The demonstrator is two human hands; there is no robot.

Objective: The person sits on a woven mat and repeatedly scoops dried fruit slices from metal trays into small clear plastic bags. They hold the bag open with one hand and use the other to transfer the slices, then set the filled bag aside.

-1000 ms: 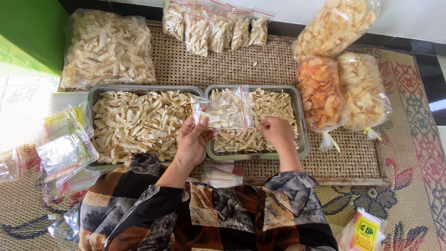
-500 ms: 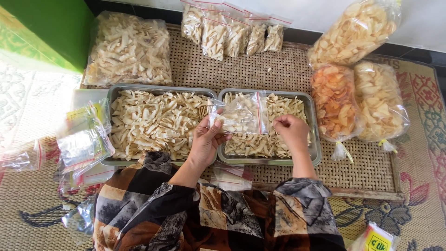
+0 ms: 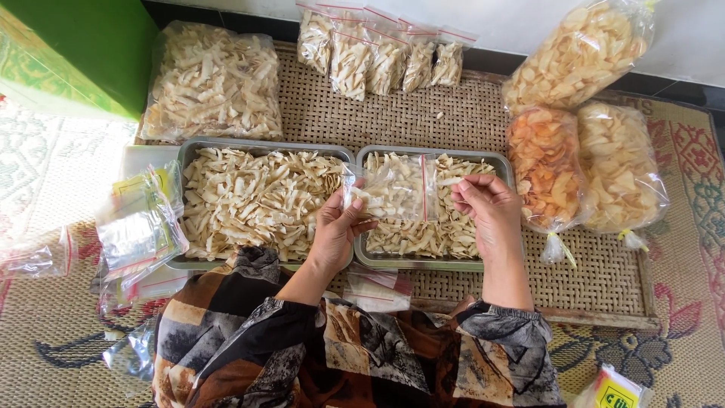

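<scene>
My left hand (image 3: 337, 231) grips a small clear zip bag (image 3: 394, 188) partly filled with pale chips, held level over the right metal tray (image 3: 420, 261). My right hand (image 3: 488, 209) pinches a pale chip (image 3: 450, 181) at the bag's open mouth, just right of the bag. The left metal tray (image 3: 186, 159) beside it is heaped with the same pale strips. Both trays rest on a woven bamboo mat (image 3: 604, 287).
Several filled small bags (image 3: 377, 57) lie at the mat's far edge. A big bag of pale chips (image 3: 210, 83) sits far left; large bags of yellow and orange crackers (image 3: 545, 162) lie on the right. Empty zip bags (image 3: 140, 227) are piled left. A green box (image 3: 68, 53) stands far left.
The view shifted a little to the left. My right hand lifted from the tray's chips up to the bag's mouth with a chip. My left hand kept hold of the bag.
</scene>
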